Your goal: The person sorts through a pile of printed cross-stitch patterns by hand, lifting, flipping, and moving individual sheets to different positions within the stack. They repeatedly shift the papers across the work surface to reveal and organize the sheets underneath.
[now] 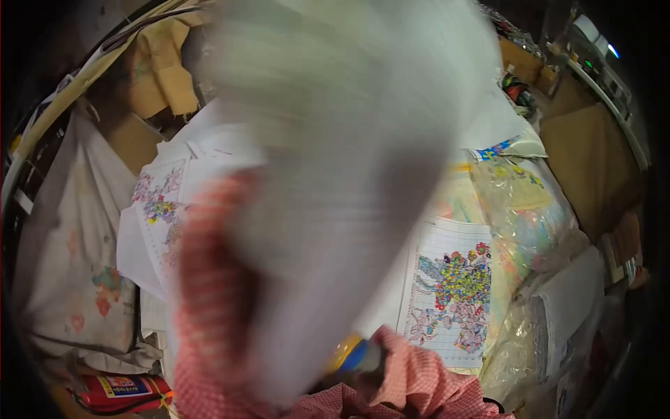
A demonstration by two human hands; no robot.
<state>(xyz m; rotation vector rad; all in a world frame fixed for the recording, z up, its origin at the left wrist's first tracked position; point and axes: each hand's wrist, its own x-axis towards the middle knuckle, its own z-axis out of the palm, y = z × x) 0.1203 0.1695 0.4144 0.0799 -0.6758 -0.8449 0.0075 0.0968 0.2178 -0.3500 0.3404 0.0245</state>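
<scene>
A large whitish sheet [335,174], smeared by motion, fills the middle of the view close to the camera; whether it is cloth, paper or plastic I cannot make out. My left arm, in a red-and-white checked sleeve [202,293], reaches up along the sheet's left side, and the hand is lost in the blur. My right sleeve [426,373] is bent at the bottom, beside a yellow-and-blue item [349,354]; the right hand's fingers are hidden. Right of the sheet lies a paper with a colourful flower print [457,293].
Another printed paper [160,202] lies at the left. Clear plastic bags [527,230] line the right side, near brown cardboard [593,160]. At the far left hangs a stained pale cloth [80,244], with a red item with a label [122,391] below it.
</scene>
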